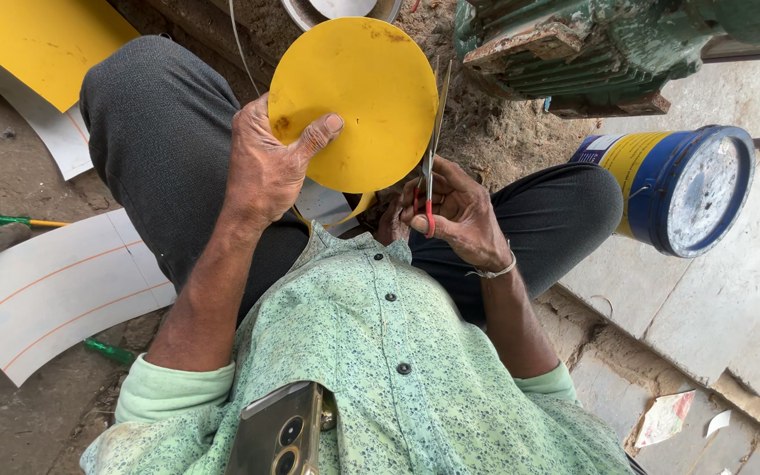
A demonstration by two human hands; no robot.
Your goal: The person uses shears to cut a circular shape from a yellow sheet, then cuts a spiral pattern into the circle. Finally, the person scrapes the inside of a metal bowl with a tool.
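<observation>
My left hand [266, 163] grips a round yellow sheet disc [358, 97] by its lower left edge, thumb pressed on its face. Red-handled scissors [431, 149] are in my right hand [455, 211], blades pointing up along the disc's right edge. A curled yellow offcut strip [349, 211] hangs below the disc, between my hands. I sit with knees apart in dark trousers and a green patterned shirt.
A blue and yellow can [679, 185] lies on its side on stone slabs at right. Green machinery [591, 44] stands at the top right. White sheet pieces [46, 290] and a yellow sheet [37, 40] lie on the dirt at left. A phone [279, 431] sits in my shirt pocket.
</observation>
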